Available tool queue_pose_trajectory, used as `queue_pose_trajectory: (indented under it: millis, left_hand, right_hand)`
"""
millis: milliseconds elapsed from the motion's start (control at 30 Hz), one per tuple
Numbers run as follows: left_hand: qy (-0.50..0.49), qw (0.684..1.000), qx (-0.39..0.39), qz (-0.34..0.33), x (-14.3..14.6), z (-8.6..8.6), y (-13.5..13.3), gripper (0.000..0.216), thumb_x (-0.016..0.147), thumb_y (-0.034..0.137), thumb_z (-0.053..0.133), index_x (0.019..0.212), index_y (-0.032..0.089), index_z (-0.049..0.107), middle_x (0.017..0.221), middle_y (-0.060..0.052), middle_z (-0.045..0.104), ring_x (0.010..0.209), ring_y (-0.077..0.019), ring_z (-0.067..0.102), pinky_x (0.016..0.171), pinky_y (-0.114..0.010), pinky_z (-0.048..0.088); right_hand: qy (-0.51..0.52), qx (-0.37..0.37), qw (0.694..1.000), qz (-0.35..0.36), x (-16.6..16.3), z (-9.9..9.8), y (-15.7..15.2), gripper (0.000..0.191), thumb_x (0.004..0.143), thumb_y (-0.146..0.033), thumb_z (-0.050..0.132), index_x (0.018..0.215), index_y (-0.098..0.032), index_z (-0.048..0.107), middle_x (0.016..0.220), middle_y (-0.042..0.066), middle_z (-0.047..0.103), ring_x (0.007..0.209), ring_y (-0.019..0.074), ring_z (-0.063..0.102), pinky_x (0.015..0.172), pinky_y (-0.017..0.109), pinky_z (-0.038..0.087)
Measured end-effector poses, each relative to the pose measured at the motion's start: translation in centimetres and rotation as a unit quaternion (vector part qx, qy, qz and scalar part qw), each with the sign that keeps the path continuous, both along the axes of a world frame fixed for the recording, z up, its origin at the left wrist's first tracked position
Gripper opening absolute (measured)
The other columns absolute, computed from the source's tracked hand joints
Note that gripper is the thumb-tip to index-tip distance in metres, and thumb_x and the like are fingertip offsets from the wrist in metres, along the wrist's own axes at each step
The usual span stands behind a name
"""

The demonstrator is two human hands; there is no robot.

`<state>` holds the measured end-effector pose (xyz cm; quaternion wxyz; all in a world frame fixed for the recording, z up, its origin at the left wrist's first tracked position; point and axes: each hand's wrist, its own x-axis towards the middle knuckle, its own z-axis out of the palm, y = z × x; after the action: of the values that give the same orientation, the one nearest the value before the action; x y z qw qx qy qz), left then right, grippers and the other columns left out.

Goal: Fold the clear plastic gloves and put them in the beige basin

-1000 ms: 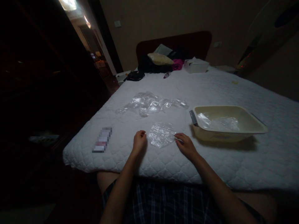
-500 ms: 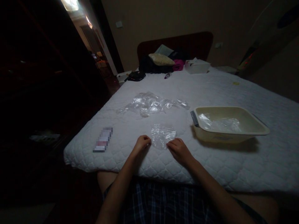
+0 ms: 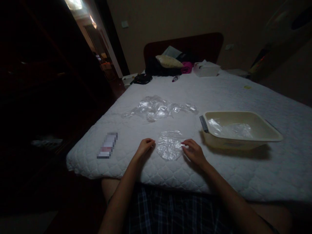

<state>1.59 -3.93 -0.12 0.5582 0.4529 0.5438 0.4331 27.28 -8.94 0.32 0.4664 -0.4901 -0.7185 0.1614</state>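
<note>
A clear plastic bag lies flat and wrinkled on the bed in front of me, its lower end rounded. Just off its left edge is my left hand, fingers loosely bent and holding nothing I can see. My right hand is at the bag's right edge, thumb and fingers apart, the fingertips touching or nearly touching the plastic. Farther back, a heap of crumpled clear plastic bags spreads over the sheet. To the right, a cream plastic basin with grey handles has more clear plastic inside.
A phone-shaped item, blurred out, lies on the left of the white quilted bed. Toward the headboard are a cushion, a magenta roll, a white box and a dark bag.
The plastic bag now lies more spread out, its rounded end nearer me. My right hand has shifted right and its fingers have parted; my left hand has drawn slightly left, off the bag.
</note>
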Motion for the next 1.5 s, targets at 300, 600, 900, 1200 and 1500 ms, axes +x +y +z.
queue_pose_trajectory:
  millis: [300, 600, 900, 1200, 1500]
  left_hand:
    - [0.037, 0.993, -0.046, -0.1, 0.4, 0.1, 4.1, 0.033, 0.062, 0.04, 0.066, 0.075, 0.01, 0.059, 0.062, -0.004, 0.059, 0.039, -0.006, 0.048, 0.035, -0.018, 0.029]
    - [0.041, 0.989, -0.048, -0.13, 0.3, -0.8, 4.7, 0.031, 0.06, 0.031, 0.069, 0.083, 0.013, 0.06, 0.052, 0.003, 0.052, 0.037, -0.0049, 0.045, 0.035, -0.016, 0.025]
    - [-0.029, 0.993, -0.006, -0.113, 0.7, -0.9, 3.6, 0.036, 0.054, 0.031, 0.073, 0.082, 0.013, 0.061, 0.064, 0.001, 0.055, 0.047, -0.0043, 0.045, 0.043, -0.018, 0.032]
    - [-0.038, 0.994, 0.021, -0.1, 1.0, -1.4, 3.2, 0.034, 0.053, 0.031, 0.072, 0.079, 0.012, 0.062, 0.063, 0.0, 0.056, 0.05, -0.0059, 0.046, 0.046, -0.018, 0.032]
    - [-0.001, 0.996, 0.029, -0.087, 0.8, -1.7, 3.3, 0.023, 0.058, 0.029, 0.064, 0.075, 0.014, 0.062, 0.052, 0.003, 0.05, 0.044, -0.0056, 0.043, 0.041, -0.017, 0.027]
  right_hand:
    - [0.2, -0.307, 0.93, 0.002, 3.8, -1.8, 6.5, 0.037, 0.064, -0.048, 0.061, 0.072, -0.012, 0.064, 0.052, 0.001, 0.054, 0.044, 0.0085, 0.043, 0.04, 0.021, 0.029]
    - [0.241, -0.343, 0.906, 0.048, 3.1, -2.0, 7.8, 0.039, 0.054, -0.04, 0.071, 0.082, -0.013, 0.065, 0.063, 0.001, 0.06, 0.047, 0.0074, 0.044, 0.044, 0.021, 0.03]
    - [0.268, -0.313, 0.909, 0.066, 3.0, -2.6, 7.6, 0.032, 0.055, -0.036, 0.071, 0.078, -0.015, 0.063, 0.071, 0.001, 0.06, 0.061, 0.0105, 0.051, 0.054, 0.022, 0.037]
    - [0.276, -0.314, 0.906, 0.072, 3.2, -2.5, 7.5, 0.032, 0.053, -0.037, 0.072, 0.074, -0.015, 0.061, 0.065, -0.001, 0.057, 0.056, 0.0086, 0.047, 0.051, 0.022, 0.034]
    - [0.284, -0.332, 0.897, 0.064, 3.2, -2.4, 7.1, 0.023, 0.054, -0.03, 0.068, 0.071, -0.015, 0.062, 0.055, -0.004, 0.051, 0.046, 0.0063, 0.039, 0.044, 0.021, 0.026]
